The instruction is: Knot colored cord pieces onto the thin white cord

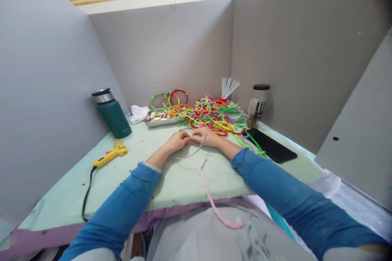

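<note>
Meeting over the tablecloth (180, 179), the closed fingertips of the left hand (179, 140) and right hand (206, 136) seem to pinch a looping pale cord (190, 155), probably steadying it between them, with the yellow glue gun (114, 151) left of them, likely for easy reach.

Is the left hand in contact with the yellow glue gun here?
Apart. The head view shows bare green tablecloth between the left hand and the yellow glue gun.
</note>
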The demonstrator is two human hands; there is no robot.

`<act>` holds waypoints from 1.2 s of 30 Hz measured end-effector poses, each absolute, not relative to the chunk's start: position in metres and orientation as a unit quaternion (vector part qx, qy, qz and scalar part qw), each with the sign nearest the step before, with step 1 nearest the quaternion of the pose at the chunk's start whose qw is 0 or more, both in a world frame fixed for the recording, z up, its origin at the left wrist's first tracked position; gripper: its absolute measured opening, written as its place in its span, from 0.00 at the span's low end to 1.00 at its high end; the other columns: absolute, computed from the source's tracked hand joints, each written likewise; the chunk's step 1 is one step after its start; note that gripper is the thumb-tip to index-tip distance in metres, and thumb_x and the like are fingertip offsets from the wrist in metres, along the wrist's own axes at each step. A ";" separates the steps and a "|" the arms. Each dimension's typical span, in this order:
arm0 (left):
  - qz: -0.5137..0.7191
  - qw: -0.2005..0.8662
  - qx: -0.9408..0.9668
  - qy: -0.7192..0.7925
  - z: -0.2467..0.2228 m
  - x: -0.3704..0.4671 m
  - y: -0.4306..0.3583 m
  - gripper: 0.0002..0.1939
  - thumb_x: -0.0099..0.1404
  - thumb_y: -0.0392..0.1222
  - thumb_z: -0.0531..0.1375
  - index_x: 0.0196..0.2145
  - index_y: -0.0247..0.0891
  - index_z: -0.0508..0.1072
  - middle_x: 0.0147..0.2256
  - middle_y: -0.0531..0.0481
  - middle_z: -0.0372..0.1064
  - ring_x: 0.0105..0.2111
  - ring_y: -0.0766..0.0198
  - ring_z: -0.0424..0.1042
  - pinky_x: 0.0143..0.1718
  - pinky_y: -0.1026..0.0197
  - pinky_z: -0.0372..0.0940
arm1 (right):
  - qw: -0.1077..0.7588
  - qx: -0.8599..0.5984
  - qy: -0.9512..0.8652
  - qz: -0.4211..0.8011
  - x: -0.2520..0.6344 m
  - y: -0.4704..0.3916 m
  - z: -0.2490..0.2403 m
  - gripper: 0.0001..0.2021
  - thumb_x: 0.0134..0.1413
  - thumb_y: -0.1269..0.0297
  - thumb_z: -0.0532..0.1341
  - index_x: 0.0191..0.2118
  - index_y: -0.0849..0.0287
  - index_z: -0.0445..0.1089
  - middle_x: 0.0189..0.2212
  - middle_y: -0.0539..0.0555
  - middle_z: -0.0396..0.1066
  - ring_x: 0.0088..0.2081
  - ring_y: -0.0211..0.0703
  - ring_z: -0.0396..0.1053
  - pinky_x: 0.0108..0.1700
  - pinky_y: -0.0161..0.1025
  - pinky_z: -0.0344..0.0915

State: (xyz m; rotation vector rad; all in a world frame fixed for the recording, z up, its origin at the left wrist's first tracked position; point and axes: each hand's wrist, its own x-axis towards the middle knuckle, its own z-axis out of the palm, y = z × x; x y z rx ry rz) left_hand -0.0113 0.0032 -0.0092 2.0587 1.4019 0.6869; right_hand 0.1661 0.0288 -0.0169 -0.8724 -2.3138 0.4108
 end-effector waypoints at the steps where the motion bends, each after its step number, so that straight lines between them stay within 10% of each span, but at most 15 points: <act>1: 0.255 0.274 0.767 0.522 -0.009 -0.011 0.003 0.12 0.59 0.46 0.52 0.30 0.34 0.67 0.22 0.53 0.64 0.13 0.74 0.57 0.15 0.69 0.52 | 0.311 -0.332 -0.877 0.156 0.166 0.029 -0.017 0.16 0.51 0.56 0.56 0.26 0.65 0.71 0.20 0.49 0.65 0.23 0.31 0.56 0.25 0.30 0.47; 36: 0.247 0.234 0.783 0.521 -0.007 -0.011 0.000 0.12 0.58 0.46 0.52 0.31 0.34 0.69 0.22 0.52 0.66 0.15 0.72 0.59 0.17 0.69 0.53 | 0.289 -0.339 -0.877 0.182 0.167 0.027 -0.014 0.16 0.51 0.56 0.55 0.28 0.65 0.71 0.21 0.49 0.64 0.24 0.32 0.57 0.25 0.29 0.48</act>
